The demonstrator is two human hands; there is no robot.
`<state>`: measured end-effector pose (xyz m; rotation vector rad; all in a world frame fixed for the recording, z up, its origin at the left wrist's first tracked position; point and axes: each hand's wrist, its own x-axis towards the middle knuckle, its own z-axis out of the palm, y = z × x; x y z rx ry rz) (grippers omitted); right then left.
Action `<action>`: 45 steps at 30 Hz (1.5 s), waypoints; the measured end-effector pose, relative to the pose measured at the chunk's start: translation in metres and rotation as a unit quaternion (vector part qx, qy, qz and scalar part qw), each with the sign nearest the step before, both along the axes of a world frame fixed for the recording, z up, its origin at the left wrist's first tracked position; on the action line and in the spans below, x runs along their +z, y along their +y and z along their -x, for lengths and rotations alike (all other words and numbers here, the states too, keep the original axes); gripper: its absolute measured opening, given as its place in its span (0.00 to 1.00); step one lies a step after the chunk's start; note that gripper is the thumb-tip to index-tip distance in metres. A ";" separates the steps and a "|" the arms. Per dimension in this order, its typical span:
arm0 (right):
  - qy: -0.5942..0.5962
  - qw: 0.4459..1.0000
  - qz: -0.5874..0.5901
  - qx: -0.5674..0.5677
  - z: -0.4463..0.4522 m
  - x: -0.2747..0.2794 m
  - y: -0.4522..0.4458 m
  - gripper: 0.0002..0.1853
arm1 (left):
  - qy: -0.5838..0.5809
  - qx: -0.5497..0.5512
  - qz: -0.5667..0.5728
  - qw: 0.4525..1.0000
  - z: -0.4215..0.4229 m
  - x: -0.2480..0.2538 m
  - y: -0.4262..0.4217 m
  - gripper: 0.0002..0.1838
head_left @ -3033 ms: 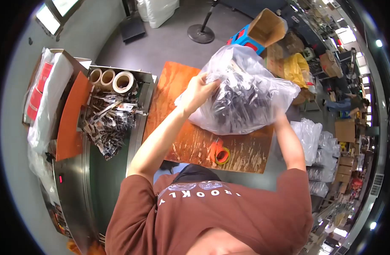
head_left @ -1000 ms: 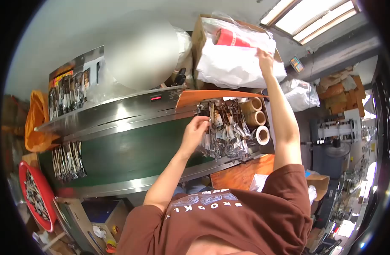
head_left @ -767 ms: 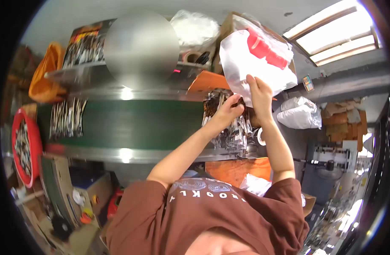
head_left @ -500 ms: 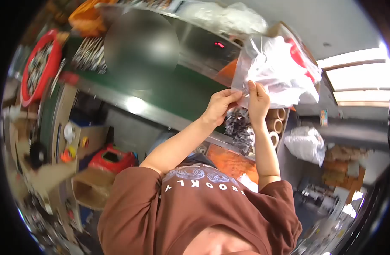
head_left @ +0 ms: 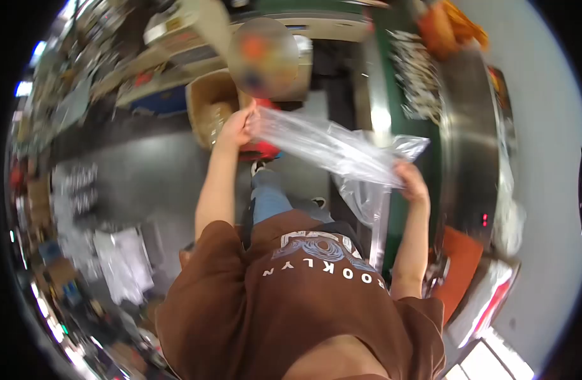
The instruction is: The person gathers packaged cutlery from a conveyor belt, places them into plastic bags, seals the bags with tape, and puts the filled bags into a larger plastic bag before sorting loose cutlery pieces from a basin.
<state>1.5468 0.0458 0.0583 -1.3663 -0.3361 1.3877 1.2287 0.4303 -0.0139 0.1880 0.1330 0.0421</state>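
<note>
1. Clear plastic bag: drawn out lengthwise between the two hands in front of the torso, its upper part gathered into a long band slanting from one grip to the other. Motion blur softens its folds.
2. Left hand: fingers closed around one end of the bag, and the farther forward of the two hands.
3. Right hand: fingers drawn in on the opposite end, nearer the body. A loose corner of film projects just beyond this grip, and a slack fold hangs between the hands, close to the right one.
4. Cardboard box: beside the left hand, on its outer side and slightly forward, its mouth facing up. A red object, too blurred to identify, lies just behind the left hand.
5. Green conveyor belt: passing beneath the right hand and running forward. Slim wrapped packets lie on it, ahead of that hand.
6. Steel side panel: to the right of the right hand, bearing a small red display.
7. Orange-brown board: outward of the right hand and nearer the body.
</note>
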 end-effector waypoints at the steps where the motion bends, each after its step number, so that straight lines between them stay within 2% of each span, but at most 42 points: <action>1: -0.072 0.992 0.059 0.080 0.018 -0.051 0.037 0.26 | 0.120 -0.032 -0.027 0.992 0.046 -0.001 0.016 0.13; 2: -0.141 0.970 0.112 0.166 0.036 -0.102 0.074 0.24 | 0.278 0.005 -0.184 0.943 0.084 0.013 0.015 0.13; 3: -0.155 0.966 0.113 0.174 0.076 -0.144 0.112 0.17 | 0.429 0.033 -0.324 0.842 0.118 0.026 0.012 0.15; 4: -0.147 0.959 0.128 0.205 0.111 -0.218 0.142 0.16 | 0.461 -0.090 -0.423 0.775 0.161 0.021 0.029 0.16; 5: -0.197 0.896 0.214 0.334 0.148 -0.270 0.166 0.15 | 0.476 -0.216 -0.508 0.685 0.202 0.005 0.040 0.17; 7: -0.110 0.814 0.232 0.521 0.206 -0.284 0.226 0.14 | 0.527 -0.342 -0.558 0.542 0.262 -0.021 0.063 0.18; 9: -0.278 0.870 0.050 0.404 0.217 -0.268 0.303 0.15 | 0.570 -0.110 -0.522 0.625 0.271 -0.014 0.095 0.19; 10: -0.310 0.894 0.041 0.320 0.211 -0.228 0.344 0.16 | 0.575 0.002 -0.485 0.659 0.266 -0.013 0.111 0.20; 12: -0.372 0.916 0.008 0.153 0.187 -0.166 0.426 0.19 | 0.584 0.091 -0.464 0.660 0.229 -0.021 0.170 0.23; 14: -0.373 0.906 0.138 0.144 0.155 -0.178 0.494 0.20 | 0.540 0.220 -0.397 0.709 0.188 -0.037 0.223 0.24; 16: -0.365 0.897 0.192 0.161 0.145 -0.202 0.532 0.21 | 0.563 0.232 -0.440 0.660 0.162 -0.067 0.268 0.23; 18: -0.381 0.881 0.210 0.188 0.151 -0.238 0.541 0.21 | 0.603 0.194 -0.592 0.498 0.154 -0.136 0.302 0.23; 19: -0.414 0.857 0.211 0.224 0.151 -0.276 0.531 0.22 | 0.608 0.173 -0.660 0.405 0.155 -0.172 0.304 0.22; 20: -0.445 0.830 0.212 0.261 0.150 -0.324 0.508 0.23 | 0.631 0.100 -0.622 0.452 0.163 -0.201 0.299 0.21; 21: -0.474 0.802 0.210 0.297 0.151 -0.349 0.497 0.24 | 0.648 0.027 -0.580 0.492 0.177 -0.227 0.295 0.20; 22: -0.333 0.876 0.281 0.209 0.160 -0.336 0.493 0.24 | 0.660 -0.046 -0.535 0.526 0.185 -0.243 0.294 0.20; 23: -0.179 0.917 0.339 0.111 0.174 -0.310 0.486 0.25 | 0.652 0.032 -0.350 0.672 0.190 -0.247 0.287 0.20; 24: -0.018 0.924 0.381 0.007 0.182 -0.278 0.484 0.26 | 0.605 0.106 -0.145 0.776 0.197 -0.242 0.275 0.22; 26: 0.222 0.901 0.373 -0.021 0.168 -0.224 0.476 0.23 | 0.504 0.098 0.055 0.857 0.210 -0.187 0.260 0.28; 27: 0.337 0.871 0.355 -0.037 0.161 -0.203 0.469 0.22 | 0.508 0.071 0.036 0.858 0.206 -0.148 0.259 0.28; 28: 0.325 0.886 0.332 -0.011 0.166 -0.190 0.464 0.20 | 0.510 0.041 0.018 0.859 0.199 -0.120 0.254 0.28; 29: 0.311 0.899 0.310 0.012 0.175 -0.179 0.460 0.19 | 0.536 0.065 -0.059 0.840 0.197 -0.115 0.239 0.27; 30: 0.267 0.910 0.313 0.042 0.189 -0.169 0.460 0.17 | 0.549 0.087 -0.138 0.820 0.195 -0.115 0.225 0.27; 31: 0.125 0.946 0.296 0.038 0.208 -0.168 0.449 0.14 | 0.559 0.084 -0.182 0.804 0.193 -0.119 0.214 0.26; 32: 0.039 0.949 0.310 0.046 0.221 -0.171 0.440 0.16 | 0.562 0.078 -0.230 0.791 0.192 -0.129 0.202 0.25; 33: 0.008 0.917 0.377 0.128 0.224 -0.179 0.434 0.14 | 0.502 -0.027 -0.529 0.684 0.199 -0.147 0.185 0.22; 34: -0.051 0.885 0.386 0.256 0.227 -0.191 0.424 0.16 | 0.463 -0.023 -0.649 0.603 0.208 -0.174 0.165 0.20; 35: -0.129 0.851 0.409 0.303 0.229 -0.201 0.425 0.16 | 0.431 -0.010 -0.754 0.495 0.217 -0.201 0.145 0.19; 36: -0.275 0.807 0.409 0.325 0.228 -0.203 0.436 0.17 | 0.447 -0.144 -0.800 0.374 0.216 -0.213 0.141 0.21; 37: -0.243 0.817 0.420 0.313 0.225 -0.234 0.438 0.16 | 0.487 -0.234 -0.741 0.398 0.184 -0.188 0.149 0.21; 38: -0.331 0.782 0.336 0.406 0.228 -0.274 0.438 0.15 | 0.518 -0.329 -0.677 0.407 0.148 -0.156 0.159 0.22; 39: -0.359 0.789 0.402 0.294 0.246 -0.340 0.454 0.13 | 0.521 -0.326 -0.633 0.471 0.169 -0.189 0.155 0.21; 40: -0.378 0.786 0.456 0.176 0.259 -0.383 0.466 0.11 | 0.502 -0.288 -0.545 0.607 0.214 -0.235 0.153 0.21; 41: -0.356 0.809 0.432 0.180 0.252 -0.369 0.466 0.12 | 0.487 -0.263 -0.439 0.708 0.244 -0.262 0.153 0.21; 42: -0.333 0.830 0.407 0.184 0.240 -0.344 0.468 0.13 | 0.440 -0.264 -0.357 0.781 0.275 -0.282 0.154 0.21; 45: -0.306 0.919 0.235 0.078 0.174 -0.258 0.399 0.17 | 0.575 -0.331 -0.340 0.667 0.285 -0.237 0.131 0.19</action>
